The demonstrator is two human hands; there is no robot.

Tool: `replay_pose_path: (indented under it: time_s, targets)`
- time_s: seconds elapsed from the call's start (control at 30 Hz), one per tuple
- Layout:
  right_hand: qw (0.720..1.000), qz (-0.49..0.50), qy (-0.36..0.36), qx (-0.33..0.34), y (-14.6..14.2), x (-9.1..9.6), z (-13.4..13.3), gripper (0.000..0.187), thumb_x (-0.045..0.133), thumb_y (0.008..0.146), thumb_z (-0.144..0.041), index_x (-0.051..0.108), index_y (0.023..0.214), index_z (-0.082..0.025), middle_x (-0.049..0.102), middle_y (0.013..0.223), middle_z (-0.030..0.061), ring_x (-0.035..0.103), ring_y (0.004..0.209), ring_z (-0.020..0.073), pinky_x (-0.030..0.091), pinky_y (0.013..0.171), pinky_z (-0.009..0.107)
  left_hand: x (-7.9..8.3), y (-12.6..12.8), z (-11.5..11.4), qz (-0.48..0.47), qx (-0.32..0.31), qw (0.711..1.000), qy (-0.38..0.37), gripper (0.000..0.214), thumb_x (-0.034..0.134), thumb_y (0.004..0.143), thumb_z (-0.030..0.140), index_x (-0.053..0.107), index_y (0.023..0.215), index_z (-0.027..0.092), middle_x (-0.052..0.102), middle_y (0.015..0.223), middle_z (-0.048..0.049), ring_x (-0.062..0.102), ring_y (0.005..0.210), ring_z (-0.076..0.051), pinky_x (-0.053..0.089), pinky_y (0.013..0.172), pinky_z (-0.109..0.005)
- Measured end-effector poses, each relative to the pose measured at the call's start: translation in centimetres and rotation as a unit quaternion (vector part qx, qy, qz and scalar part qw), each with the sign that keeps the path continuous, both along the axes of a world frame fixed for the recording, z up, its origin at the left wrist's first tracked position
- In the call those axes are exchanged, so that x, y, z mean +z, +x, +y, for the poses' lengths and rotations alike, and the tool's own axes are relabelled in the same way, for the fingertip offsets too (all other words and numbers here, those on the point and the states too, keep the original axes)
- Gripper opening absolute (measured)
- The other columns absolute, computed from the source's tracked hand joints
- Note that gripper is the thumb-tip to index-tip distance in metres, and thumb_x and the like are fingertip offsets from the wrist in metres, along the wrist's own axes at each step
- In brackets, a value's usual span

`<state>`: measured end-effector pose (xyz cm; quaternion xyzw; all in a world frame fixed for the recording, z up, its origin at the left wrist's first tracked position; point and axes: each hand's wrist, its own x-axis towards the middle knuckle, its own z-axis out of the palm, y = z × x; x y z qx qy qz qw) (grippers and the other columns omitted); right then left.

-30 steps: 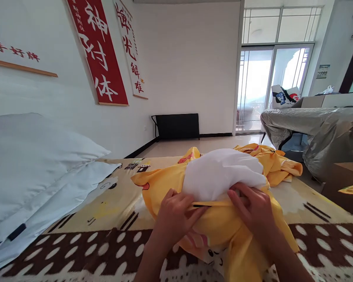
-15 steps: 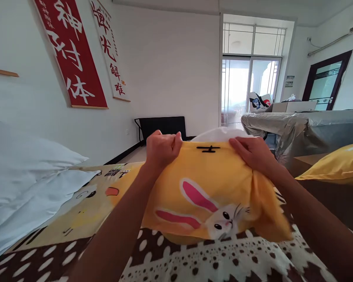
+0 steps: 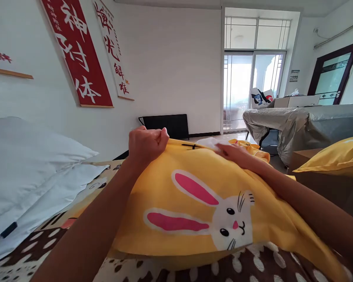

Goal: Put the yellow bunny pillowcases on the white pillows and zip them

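**Mia:** What is on the far left?

**Tom:** A big white pillow (image 3: 26,156) lies by the wall (image 3: 47,113), under a red banner (image 3: 76,51). Its edge stops well apart from the left hand (image 3: 145,143). A strip of spotted blanket (image 3: 32,250) is open between them.

**Mia:** What does that hand do?

**Tom:** It is a tight fist. It grips the far edge of the yellow pillowcase (image 3: 194,203) and lifts that corner a bit. A black rack (image 3: 164,125) stands far behind the fist.

**Mia:** Where is the pillowcase?

**Tom:** It is in the middle, spread out on the blanket between both hands. A bunny (image 3: 232,219) with pink ears is on it. Its near edge hangs over the spots.

**Mia:** And the other hand?

**Tom:** The right hand (image 3: 237,154) rests on the same far edge. It is just beside some white stuffing (image 3: 207,141) that peeks out. The fingers lie long and flat. I cannot tell if they pinch the cloth.

**Mia:** What is on the right?

**Tom:** A glass door (image 3: 253,90) is far back. A grey cover (image 3: 306,121) hangs over something big. A yellow cushion (image 3: 335,156) sits near the right hand, so that side has less room.
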<state>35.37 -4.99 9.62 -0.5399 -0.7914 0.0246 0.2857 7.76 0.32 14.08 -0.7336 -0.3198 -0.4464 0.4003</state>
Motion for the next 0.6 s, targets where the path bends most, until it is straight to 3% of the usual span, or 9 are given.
replay_pose_path:
  time_s: [0.07, 0.13, 0.17, 0.3, 0.43, 0.5, 0.6]
  targets:
    - [0.988, -0.071, -0.119, 0.066, -0.4, -1.2, -0.1, 0.042, 0.049, 0.081, -0.056, 0.061, 0.067, -0.018, 0.058, 0.063, 0.0005, 0.048, 0.055, 0.0115, 0.032, 0.051, 0.023, -0.3, 0.4, -0.3, 0.033, -0.006, 0.999, 0.004, 0.042, 0.037, 0.083, 0.027, 0.023, 0.044, 0.018, 0.025, 0.038, 0.0033, 0.008, 0.044, -0.01, 0.023, 0.05, -0.029]
    - [0.971, -0.092, -0.203, 0.09, 0.0, -1.7, -0.1, 0.05, 0.052, 0.076, -0.062, 0.056, 0.054, -0.018, 0.054, 0.055, -0.0004, 0.044, 0.048, 0.0102, 0.03, 0.046, 0.023, -0.9, 0.7, -0.5, 0.073, -0.015, 0.997, -0.002, 0.04, 0.039, 0.08, 0.028, 0.025, 0.044, 0.018, 0.031, 0.038, 0.0024, 0.01, 0.044, -0.01, 0.024, 0.05, -0.029]
    - [0.971, -0.084, -0.209, 0.08, 0.3, -1.6, -0.1, 0.053, 0.05, 0.076, -0.065, 0.055, 0.053, -0.017, 0.052, 0.053, -0.0009, 0.042, 0.047, 0.0099, 0.029, 0.045, 0.023, -1.0, 0.8, -0.6, 0.084, -0.015, 0.996, -0.002, 0.04, 0.04, 0.079, 0.028, 0.025, 0.044, 0.017, 0.032, 0.038, 0.0021, 0.011, 0.044, -0.009, 0.024, 0.051, -0.028]
    - [0.993, 0.002, -0.116, 0.032, 0.5, -0.7, -0.3, 0.053, 0.037, 0.084, -0.061, 0.059, 0.064, -0.018, 0.053, 0.057, -0.0011, 0.045, 0.053, 0.0112, 0.029, 0.047, 0.024, -0.2, 0.7, -0.7, 0.036, 0.0, 0.999, 0.02, 0.041, 0.036, 0.082, 0.028, 0.021, 0.045, 0.018, 0.025, 0.038, 0.0027, 0.007, 0.045, -0.01, 0.022, 0.049, -0.028]
    - [0.975, -0.036, -0.2, 0.092, -1.3, -1.4, -0.8, 0.043, 0.055, 0.077, -0.056, 0.059, 0.057, -0.018, 0.058, 0.057, -0.0007, 0.047, 0.049, 0.0107, 0.031, 0.046, 0.024, 0.4, 0.5, -0.6, 0.031, -0.002, 0.999, 0.007, 0.041, 0.035, 0.083, 0.028, 0.021, 0.045, 0.019, 0.022, 0.04, 0.0031, 0.007, 0.046, -0.01, 0.022, 0.05, -0.029]
    - [0.984, -0.044, -0.158, 0.069, -1.4, -1.4, -0.4, 0.049, 0.061, 0.071, -0.057, 0.051, 0.045, -0.018, 0.05, 0.047, -0.0017, 0.041, 0.043, 0.0089, 0.028, 0.044, 0.024, 0.0, 0.2, -0.3, 0.063, -0.001, 0.998, -0.005, 0.04, 0.037, 0.081, 0.028, 0.02, 0.046, 0.019, 0.024, 0.041, 0.003, 0.007, 0.046, -0.01, 0.022, 0.05, -0.029]
    - [0.997, 0.01, 0.07, -0.039, -1.1, -0.8, 0.6, 0.049, 0.051, 0.081, -0.052, 0.048, 0.046, -0.017, 0.04, 0.044, -0.0027, 0.037, 0.045, 0.0077, 0.025, 0.046, 0.024, -0.4, -0.6, 0.6, 0.031, 0.008, 0.999, -0.001, 0.041, 0.037, 0.082, 0.027, 0.017, 0.047, 0.019, 0.021, 0.041, 0.0037, 0.005, 0.046, -0.01, 0.021, 0.05, -0.029]
